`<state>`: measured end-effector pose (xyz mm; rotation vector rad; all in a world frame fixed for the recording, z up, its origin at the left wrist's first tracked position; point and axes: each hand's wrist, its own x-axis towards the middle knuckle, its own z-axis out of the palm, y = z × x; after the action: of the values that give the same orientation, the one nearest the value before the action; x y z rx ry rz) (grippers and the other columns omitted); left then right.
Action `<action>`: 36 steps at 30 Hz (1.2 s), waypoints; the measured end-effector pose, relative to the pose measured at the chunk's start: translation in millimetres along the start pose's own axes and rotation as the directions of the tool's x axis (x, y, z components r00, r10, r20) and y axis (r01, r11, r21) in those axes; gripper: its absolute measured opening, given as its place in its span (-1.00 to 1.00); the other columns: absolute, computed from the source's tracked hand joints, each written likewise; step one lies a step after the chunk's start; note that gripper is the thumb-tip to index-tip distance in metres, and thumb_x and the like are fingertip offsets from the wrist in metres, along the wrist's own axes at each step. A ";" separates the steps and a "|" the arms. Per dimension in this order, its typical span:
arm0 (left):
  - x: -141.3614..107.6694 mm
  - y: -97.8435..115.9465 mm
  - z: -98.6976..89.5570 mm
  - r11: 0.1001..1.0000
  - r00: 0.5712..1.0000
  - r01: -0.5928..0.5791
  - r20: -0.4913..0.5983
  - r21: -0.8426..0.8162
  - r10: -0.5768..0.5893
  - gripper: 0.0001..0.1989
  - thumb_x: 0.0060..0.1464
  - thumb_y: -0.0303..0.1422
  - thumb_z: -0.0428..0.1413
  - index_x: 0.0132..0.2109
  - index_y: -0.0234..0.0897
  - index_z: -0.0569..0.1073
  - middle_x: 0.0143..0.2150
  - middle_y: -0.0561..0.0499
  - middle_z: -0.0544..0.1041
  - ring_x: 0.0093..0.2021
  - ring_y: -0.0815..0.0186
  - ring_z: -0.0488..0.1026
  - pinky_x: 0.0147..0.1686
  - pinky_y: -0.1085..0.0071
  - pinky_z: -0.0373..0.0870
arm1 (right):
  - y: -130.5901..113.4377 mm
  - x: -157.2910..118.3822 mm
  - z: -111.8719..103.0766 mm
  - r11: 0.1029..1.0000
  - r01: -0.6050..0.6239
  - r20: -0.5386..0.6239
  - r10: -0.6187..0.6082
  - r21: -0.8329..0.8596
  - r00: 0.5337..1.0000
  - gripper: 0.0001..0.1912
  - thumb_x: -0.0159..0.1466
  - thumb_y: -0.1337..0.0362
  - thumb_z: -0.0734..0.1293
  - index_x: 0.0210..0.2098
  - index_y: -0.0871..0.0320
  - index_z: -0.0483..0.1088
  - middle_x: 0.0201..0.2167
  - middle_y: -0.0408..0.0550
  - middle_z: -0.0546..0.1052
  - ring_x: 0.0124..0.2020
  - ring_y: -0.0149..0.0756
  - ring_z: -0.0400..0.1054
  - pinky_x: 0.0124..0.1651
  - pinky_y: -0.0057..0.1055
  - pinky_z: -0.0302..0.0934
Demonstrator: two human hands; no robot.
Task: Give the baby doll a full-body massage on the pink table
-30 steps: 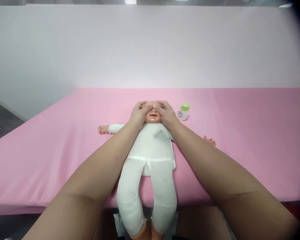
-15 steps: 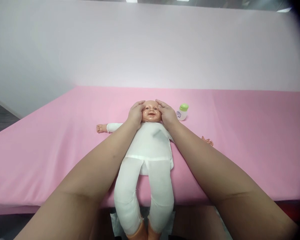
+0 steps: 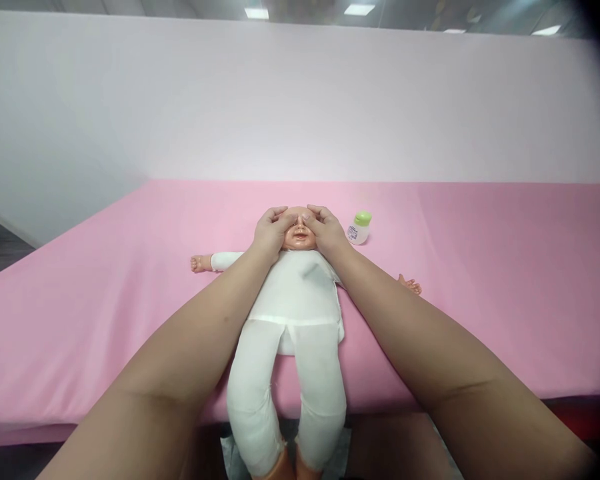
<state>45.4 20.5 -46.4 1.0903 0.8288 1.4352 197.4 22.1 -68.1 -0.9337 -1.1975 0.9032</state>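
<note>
1. A person's left hand (image 3: 270,232) and right hand (image 3: 331,233) cupped the head (image 3: 300,239) of a doll (image 3: 296,293) from both sides, fingers half-curled, thumbs laid inward across the eyes. Whether they gripped or merely rested could not be told.

2. The doll lay face up on a pink-covered desk (image 3: 480,267), straight ahead of the person and between the forearms. Its long axis ran outward, head at the far end, feet nearest the wearer.

3. Neither hand was the nearer; they flanked the head evenly, thumb tips just apart above the nose.

4. The legs (image 3: 320,393) passed over the desk's front edge. Pink covering stretched widely left and right, with a narrower strip between the head and a pale panel (image 3: 300,100).

5. A green-capped bottle (image 3: 359,230) (its label too small to read) stood just beside the right hand, limiting room on that side.
</note>
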 end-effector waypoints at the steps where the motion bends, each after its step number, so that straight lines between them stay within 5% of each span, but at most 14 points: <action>1: 0.0 0.4 0.6 1.000 1.000 0.011 -0.003 -0.008 -0.011 -0.52 -0.15 -0.27 0.41 -0.06 -0.24 0.48 -0.16 -0.04 0.57 -0.19 0.19 0.57 -0.14 0.21 0.53 | 0.4 0.2 0.1 1.000 -0.011 0.005 0.011 0.026 1.000 -0.49 0.17 0.01 0.49 0.07 0.02 0.47 0.10 -0.06 0.55 0.19 -0.10 0.39 0.31 -0.06 0.25; 11: 6.4 -0.2 -1.8 0.996 0.995 0.089 -0.050 -0.017 -0.090 -0.66 -0.06 -0.39 0.18 -0.06 -0.20 0.52 -0.19 -0.02 0.59 -0.21 0.18 0.55 -0.18 0.24 0.52 | -7.2 -2.8 -1.5 0.977 -0.104 0.054 0.096 0.184 0.994 -0.50 0.14 0.30 0.35 0.08 0.03 0.51 0.25 -0.12 0.48 0.27 -0.11 0.34 0.35 -0.06 0.23; 24: 3.9 -0.1 -4.1 0.991 1.000 -0.018 0.002 0.133 0.018 -0.61 -0.10 -0.24 0.32 -0.09 -0.16 0.47 -0.21 0.03 0.51 -0.20 0.19 0.54 -0.21 0.27 0.50 | -0.8 2.1 -1.2 0.993 0.037 0.028 -0.034 -0.112 0.999 -0.46 0.16 0.00 0.48 0.09 0.01 0.47 0.19 -0.06 0.50 0.22 -0.08 0.36 0.34 -0.07 0.20; 30: 6.5 1.2 -2.3 0.992 0.998 0.046 -0.048 0.118 -0.041 -0.72 -0.04 -0.34 0.17 -0.11 -0.16 0.50 -0.22 0.02 0.55 -0.19 0.19 0.52 -0.19 0.28 0.49 | 4.5 6.2 -0.3 0.997 -0.028 0.034 0.026 0.078 0.999 -0.57 0.18 0.10 0.41 0.04 0.02 0.50 0.18 -0.09 0.51 0.24 -0.12 0.35 0.35 -0.10 0.20; 36: 5.4 1.2 -4.0 0.995 0.998 0.054 -0.048 0.082 -0.050 -0.73 -0.02 -0.31 0.15 -0.11 -0.16 0.50 -0.22 0.01 0.55 -0.22 0.21 0.52 -0.20 0.27 0.49 | 0.2 2.7 -1.7 0.981 -0.095 0.079 0.082 0.172 0.993 -0.47 0.10 0.22 0.41 0.09 0.02 0.50 0.25 -0.09 0.47 0.26 -0.11 0.34 0.34 -0.07 0.22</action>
<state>41.4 26.0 -45.7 1.0943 0.9502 1.3968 199.4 24.5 -67.6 -0.8234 -1.1237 1.1032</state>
